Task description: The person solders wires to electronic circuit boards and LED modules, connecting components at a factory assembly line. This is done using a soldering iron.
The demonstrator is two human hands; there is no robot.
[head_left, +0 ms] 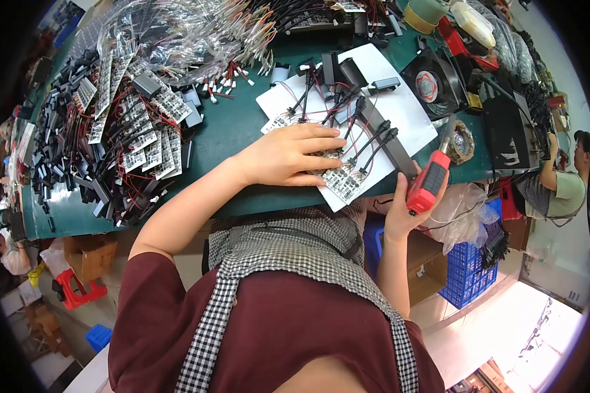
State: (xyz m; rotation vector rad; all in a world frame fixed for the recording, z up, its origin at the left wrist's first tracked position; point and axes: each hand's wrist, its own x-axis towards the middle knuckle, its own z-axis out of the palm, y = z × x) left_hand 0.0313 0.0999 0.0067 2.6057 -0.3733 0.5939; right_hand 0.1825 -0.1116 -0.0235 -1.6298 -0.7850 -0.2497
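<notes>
My left hand [295, 154] lies flat, fingers stretched, across a white circuit board panel [343, 185] at the table's front edge. Thin red and black wires and black cable connectors [380, 131] run from the panel. My right hand [400, 213] is wrapped round a red and black soldering iron [431, 180], its metal end pointing away from me. A long dark bar [387, 141] lies over the white sheet [406, 98], its near end by my right fingers; whether they touch it I cannot tell. Small dark casings [331, 69] sit at the bar's far end.
Heaped boards [137, 128] and dark casings [92, 177] cover the left of the green table [236, 105]. Bagged wires [170, 33] lie behind. A black fan [432, 82], a wire spool [462, 141] and a black box [508, 131] stand right. Another person [564, 177] is far right.
</notes>
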